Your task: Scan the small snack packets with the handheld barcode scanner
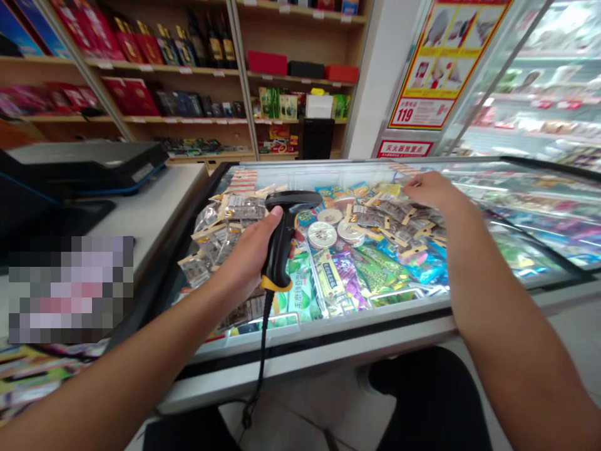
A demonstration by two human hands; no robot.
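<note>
My left hand (246, 254) is wrapped round the handle of a black barcode scanner (285, 232) with a yellow collar; its cable hangs down past the freezer's front edge. The scanner's head points right, over small packets lying on the glass lid of a chest freezer (328, 326). My right hand (432, 188) reaches far over the lid and rests on a pile of small packets (399, 216) with tan header cards. Its fingers curl down onto the pile; what they hold, if anything, is hidden. Another heap of the packets (225, 225) lies left of the scanner.
A grey counter (150, 207) with a black till device (89, 166) stands at the left. Wooden shelves (188, 69) of boxes and bottles line the back wall. A glass-door cooler (539, 81) stands at the right. Round tubs (322, 234) and coloured ice-cream wrappers show under the lid.
</note>
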